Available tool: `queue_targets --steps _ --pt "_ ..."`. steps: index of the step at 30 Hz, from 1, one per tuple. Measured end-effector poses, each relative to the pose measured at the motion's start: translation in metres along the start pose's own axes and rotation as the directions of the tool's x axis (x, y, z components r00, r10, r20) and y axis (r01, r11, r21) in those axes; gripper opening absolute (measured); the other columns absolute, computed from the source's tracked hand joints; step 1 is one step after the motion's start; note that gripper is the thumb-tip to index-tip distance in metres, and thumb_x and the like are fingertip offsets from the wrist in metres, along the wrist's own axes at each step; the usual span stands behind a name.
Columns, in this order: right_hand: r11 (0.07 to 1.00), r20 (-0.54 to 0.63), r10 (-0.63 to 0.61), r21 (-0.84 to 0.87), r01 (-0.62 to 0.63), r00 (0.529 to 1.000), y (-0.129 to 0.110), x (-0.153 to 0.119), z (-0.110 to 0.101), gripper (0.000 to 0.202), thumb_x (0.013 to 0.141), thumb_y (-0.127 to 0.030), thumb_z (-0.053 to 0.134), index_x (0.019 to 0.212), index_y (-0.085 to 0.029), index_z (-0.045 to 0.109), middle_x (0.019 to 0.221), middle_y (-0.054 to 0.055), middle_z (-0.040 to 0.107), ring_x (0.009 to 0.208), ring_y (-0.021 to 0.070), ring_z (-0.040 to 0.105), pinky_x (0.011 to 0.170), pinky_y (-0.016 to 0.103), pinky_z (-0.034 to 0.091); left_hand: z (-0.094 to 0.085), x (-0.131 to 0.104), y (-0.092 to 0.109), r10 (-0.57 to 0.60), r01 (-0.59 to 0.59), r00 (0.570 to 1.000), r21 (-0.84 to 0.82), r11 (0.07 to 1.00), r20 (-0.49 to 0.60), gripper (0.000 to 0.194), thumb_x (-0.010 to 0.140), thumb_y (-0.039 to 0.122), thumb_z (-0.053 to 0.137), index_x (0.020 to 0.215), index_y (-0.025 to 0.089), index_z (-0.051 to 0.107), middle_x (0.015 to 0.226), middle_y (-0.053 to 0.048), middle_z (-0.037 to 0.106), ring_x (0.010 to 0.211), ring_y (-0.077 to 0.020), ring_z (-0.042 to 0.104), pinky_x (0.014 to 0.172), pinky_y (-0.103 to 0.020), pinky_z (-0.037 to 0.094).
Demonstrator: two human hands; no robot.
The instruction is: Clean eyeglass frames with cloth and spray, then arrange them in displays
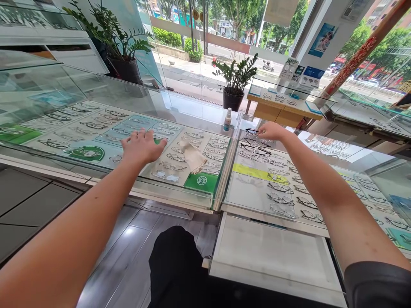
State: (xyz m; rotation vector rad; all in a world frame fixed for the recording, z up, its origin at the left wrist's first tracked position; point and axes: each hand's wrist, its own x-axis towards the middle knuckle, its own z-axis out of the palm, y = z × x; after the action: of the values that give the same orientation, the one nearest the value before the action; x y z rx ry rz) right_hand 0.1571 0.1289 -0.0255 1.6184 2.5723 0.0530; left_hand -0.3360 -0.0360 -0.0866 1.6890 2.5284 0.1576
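My left hand (141, 147) lies palm down on the glass counter (192, 107), fingers spread, holding nothing. Under that glass are rows of eyeglasses. To its right a beige cleaning cloth (193, 157) rests on the counter top. My right arm reaches over the right-hand counter, where my right hand (270, 131) has its fingers closed at one end of a pair of dark-framed eyeglasses (251, 131). More dark eyeglasses (255, 149) are grouped just nearer to me. A small spray bottle (227, 119) stands upright left of my right hand.
Below the right counter a white drawer (272, 252) is pulled out, close to my dark-clothed leg (176, 261). Potted plants (233, 96) stand beyond the counters, by the glass door. A wooden display table (279, 109) holds more eyeglasses at the back right.
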Motion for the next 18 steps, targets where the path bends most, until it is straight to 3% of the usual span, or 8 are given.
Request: queue_targets --steps 7,18 --pt "0.998 -0.005 0.057 0.006 -0.057 0.998 0.002 -0.004 0.006 0.018 0.089 -0.03 0.073 0.1 -0.021 0.084 0.117 0.009 0.081 0.117 0.0282 0.065 0.092 0.034 0.051 0.004 0.006 -0.005 0.008 -0.008 1.0 0.016 1.0 0.012 0.097 0.105 0.072 0.015 0.178 0.008 0.023 0.188 -0.018 0.012 0.173 -0.0405 0.013 0.135 -0.066 0.018" --pt "0.975 -0.159 0.219 0.06 -0.212 0.963 -0.003 -0.014 0.013 0.014 0.089 -0.018 0.068 0.089 -0.017 0.081 0.105 0.012 0.081 0.106 0.0273 0.068 0.094 0.036 0.051 -0.002 0.0 -0.001 0.008 -0.008 1.0 -0.002 1.0 0.007 0.097 0.104 0.071 0.016 0.177 0.008 0.025 0.187 -0.019 0.014 0.173 -0.0401 0.013 0.135 -0.067 0.017"
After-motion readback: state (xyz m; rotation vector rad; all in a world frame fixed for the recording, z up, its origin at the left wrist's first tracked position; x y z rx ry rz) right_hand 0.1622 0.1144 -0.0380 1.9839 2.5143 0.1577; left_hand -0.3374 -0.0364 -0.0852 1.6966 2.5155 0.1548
